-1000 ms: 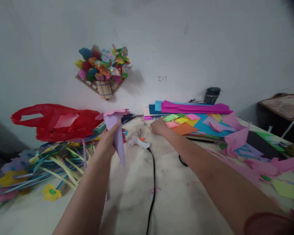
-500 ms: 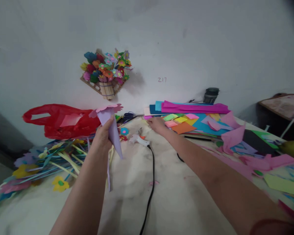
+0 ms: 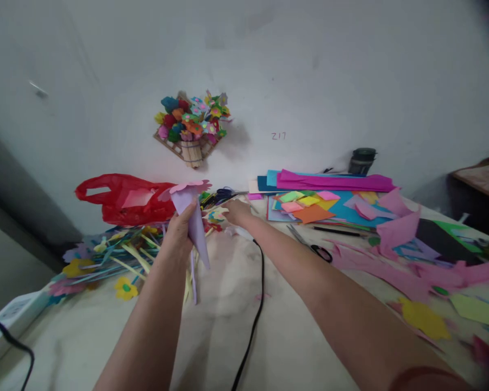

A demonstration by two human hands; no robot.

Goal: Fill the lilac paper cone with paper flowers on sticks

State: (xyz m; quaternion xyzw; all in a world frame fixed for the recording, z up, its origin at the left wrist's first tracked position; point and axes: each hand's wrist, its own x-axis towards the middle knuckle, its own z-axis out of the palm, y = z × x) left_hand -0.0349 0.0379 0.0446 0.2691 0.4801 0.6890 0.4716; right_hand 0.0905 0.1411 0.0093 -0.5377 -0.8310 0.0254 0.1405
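My left hand [image 3: 180, 231] is closed around a lavender paper cone [image 3: 196, 233] with a pink scalloped paper rim [image 3: 187, 188] at its wide top end; the tip points down. My right hand [image 3: 237, 210] reaches toward the back of the table, its fingers pinched on the edge of a small pale yellow paper flower [image 3: 218, 214]. Those fingertips are partly blurred. Below the right wrist lies a white glue gun [image 3: 241, 233] with a black cord [image 3: 257, 312], partly covered by the forearm.
On the left are a red plastic bag [image 3: 120, 209] and a heap of paper flowers with stems [image 3: 106, 258]. Scissors [image 3: 320, 252], a black pencil [image 3: 336, 232], coloured sheets [image 3: 313, 213] and pink scraps [image 3: 395, 271] lie at right. A flower basket [image 3: 192, 153] hangs on the wall.
My right hand has moved left from beside the coloured sheets, and the pale yellow flower now shows at its fingers. My left hand still holds the cone. The view has shifted left.
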